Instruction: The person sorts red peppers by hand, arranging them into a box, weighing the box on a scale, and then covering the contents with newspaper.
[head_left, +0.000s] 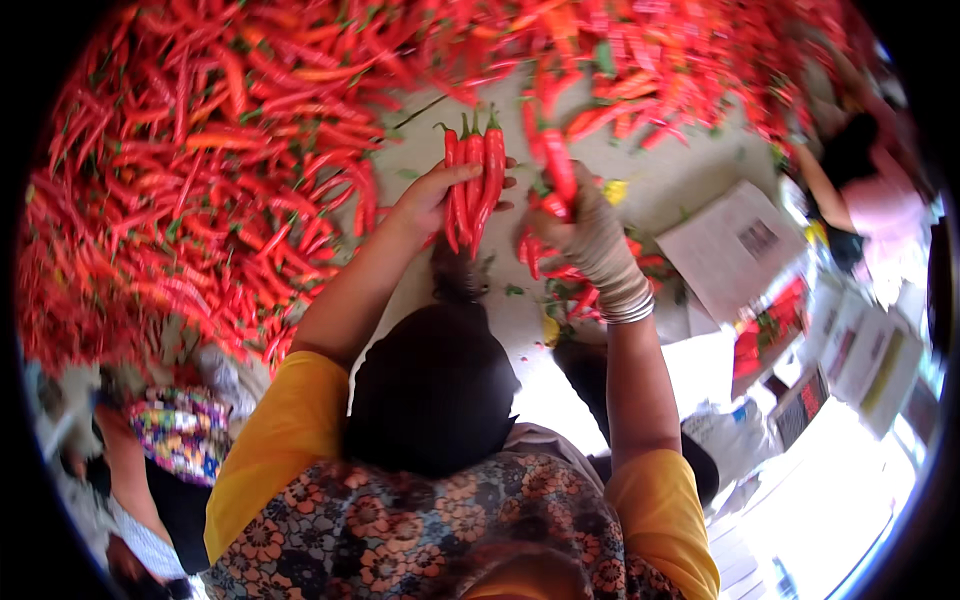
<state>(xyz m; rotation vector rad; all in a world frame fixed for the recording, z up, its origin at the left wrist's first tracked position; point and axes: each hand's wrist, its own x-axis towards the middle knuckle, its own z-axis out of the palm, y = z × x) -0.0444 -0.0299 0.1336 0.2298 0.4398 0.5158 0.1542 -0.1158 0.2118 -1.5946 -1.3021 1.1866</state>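
Note:
My bare left hand grips several long red chili peppers side by side, green stems pointing away from me. The thumb lies across them and fingertips show beyond their right side. To the right, my right hand wears a pale work glove with a whitish band at the wrist. It holds a red chili pepper, and another pepper end shows at the fingers. Motion blur hides how many peppers this hand holds. A large heap of red chilies spreads in front and to the left.
Loose chilies and leaves lie below my right hand. At the right are a printed cardboard flap and a box holding red chilies. One person in pink is at far right; another person's arm shows at lower left.

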